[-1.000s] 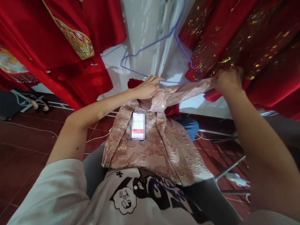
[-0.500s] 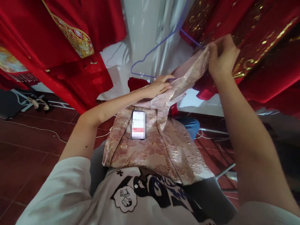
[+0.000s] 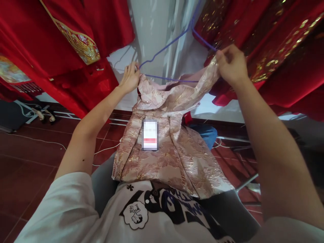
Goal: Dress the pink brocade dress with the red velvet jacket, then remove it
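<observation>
A pink and gold brocade dress [image 3: 162, 165] lies across my lap, its bodice raised toward a purple wire hanger [image 3: 170, 42]. At the hanger's left corner, my left hand [image 3: 131, 77] is closed on the dress's left shoulder edge; its fingertips are partly hidden. My right hand [image 3: 233, 64] pinches the other shoulder of the dress at the hanger's right end. The hanger's lower bar runs behind the front of the bodice. On the skirt rests a phone [image 3: 150, 135] with a lit, blurred screen.
Red garments with gold embroidery [image 3: 76, 40] hang at the left, and red sequinned ones [image 3: 278, 44] at the right. A pair of shoes [image 3: 45, 114] is at the far left. White cables [image 3: 37, 139] cross the red tiled floor [image 3: 27, 162].
My left hand has moved left from the middle of the bodice to the hanger's left corner, bringing the dress's shoulder up there. My right hand has shifted slightly left and down.
</observation>
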The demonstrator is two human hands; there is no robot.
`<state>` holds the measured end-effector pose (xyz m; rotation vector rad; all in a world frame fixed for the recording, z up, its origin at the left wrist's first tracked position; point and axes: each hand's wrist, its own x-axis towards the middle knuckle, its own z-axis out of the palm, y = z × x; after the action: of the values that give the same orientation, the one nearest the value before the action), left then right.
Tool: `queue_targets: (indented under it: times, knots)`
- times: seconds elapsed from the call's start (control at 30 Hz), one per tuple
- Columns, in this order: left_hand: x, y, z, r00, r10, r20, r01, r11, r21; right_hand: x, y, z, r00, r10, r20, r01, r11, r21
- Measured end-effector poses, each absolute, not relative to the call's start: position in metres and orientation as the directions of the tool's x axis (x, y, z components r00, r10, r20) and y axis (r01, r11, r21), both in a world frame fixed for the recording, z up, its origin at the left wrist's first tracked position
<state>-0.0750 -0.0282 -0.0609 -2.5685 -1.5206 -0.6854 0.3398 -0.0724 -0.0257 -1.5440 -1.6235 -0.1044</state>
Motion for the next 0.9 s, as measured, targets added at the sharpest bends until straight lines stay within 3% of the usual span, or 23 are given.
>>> queue_targets:
  times: [0.1, 0.37, 0.57, 0.7, 0.9]
  knots:
    - [-0.083, -0.034, -0.059, 0.394, 0.851, 0.346, 0.890, -0.447, 0.086, 0.341, -0.071, -0.025, 0.146, 0.777, 0.613, 0.844, 0.226, -0.487]
    - [-0.096, -0.012, -0.058, 0.360, 0.852, 0.380, 0.916, -0.399, 0.029, 0.341, -0.079, -0.019, 0.143, 0.789, 0.597, 0.824, 0.239, -0.513]
    - [-0.082, 0.014, -0.040, 0.349, 0.788, 0.507, 0.912, -0.411, 0.011, 0.342, -0.076, -0.020, 0.122, 0.798, 0.590, 0.801, 0.272, -0.533]
    - [-0.047, 0.013, -0.011, 0.303, 0.738, 0.603, 0.859, -0.485, 0.162, 0.341, -0.068, -0.027, 0.125, 0.799, 0.588, 0.781, 0.286, -0.554]
    - [-0.045, 0.006, 0.018, 0.292, 0.897, 0.331, 0.693, -0.437, 0.573, 0.334, -0.060, -0.038, 0.133, 0.807, 0.576, 0.748, 0.299, -0.592]
